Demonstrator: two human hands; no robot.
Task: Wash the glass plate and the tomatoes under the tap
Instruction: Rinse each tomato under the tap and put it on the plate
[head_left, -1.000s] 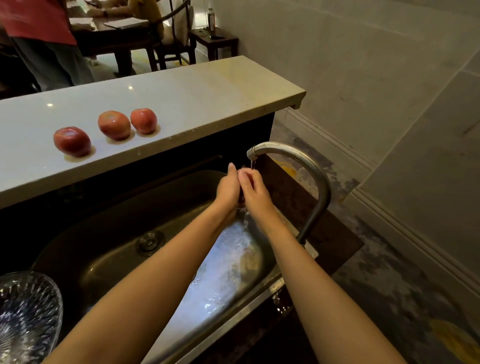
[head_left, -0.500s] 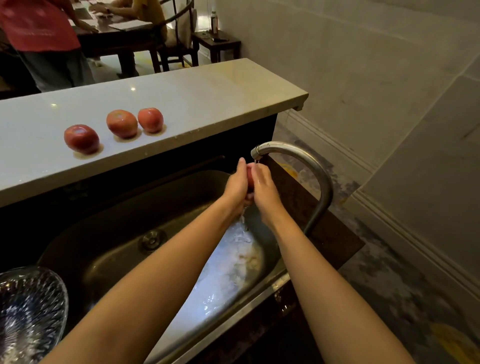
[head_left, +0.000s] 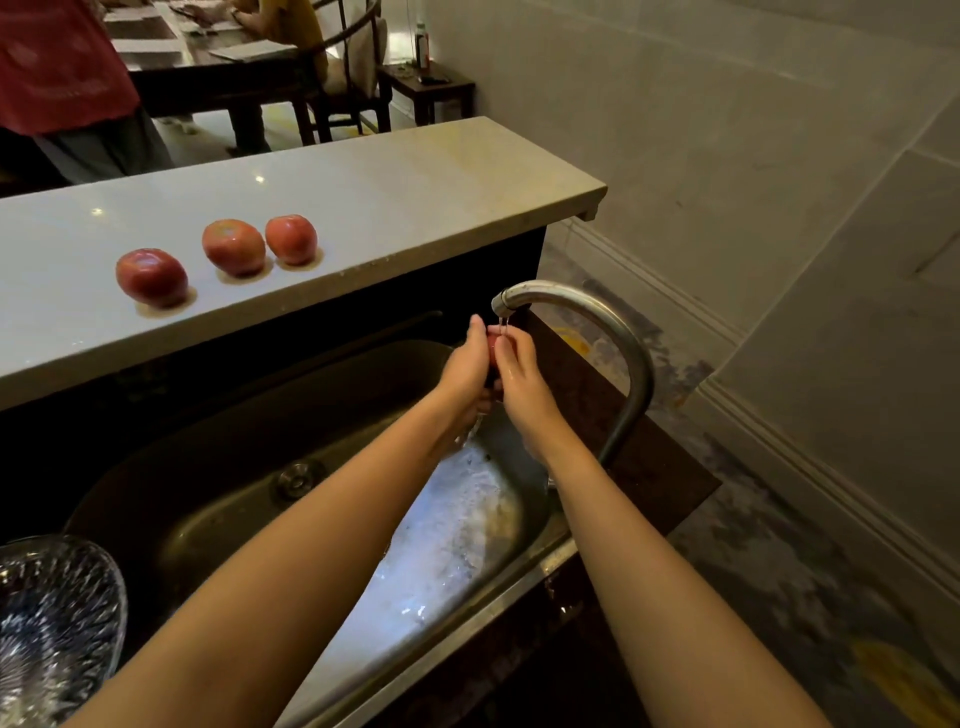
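Note:
My left hand (head_left: 465, 366) and my right hand (head_left: 522, 379) are cupped together around a red tomato (head_left: 494, 344), of which only a sliver shows between the palms. They hold it right under the spout of the curved metal tap (head_left: 597, 322), where a thin stream of water falls. Three more tomatoes lie on the white counter (head_left: 363, 208): one at the left (head_left: 151, 277), one in the middle (head_left: 234, 247), one at the right (head_left: 291, 239). The ribbed glass plate (head_left: 52, 623) rests at the sink's near left corner.
The steel sink (head_left: 249, 467) with its drain (head_left: 295, 478) lies below my arms; water pools at its right end. A dark wooden ledge (head_left: 623, 431) holds the tap's base. Beyond the counter a person in red stands, and another sits at a dark table with chairs.
My hands have stayed together under the tap, shifting slightly so a bit of the tomato now shows between them. The camera has tilted a little; the counter tomatoes have not moved.

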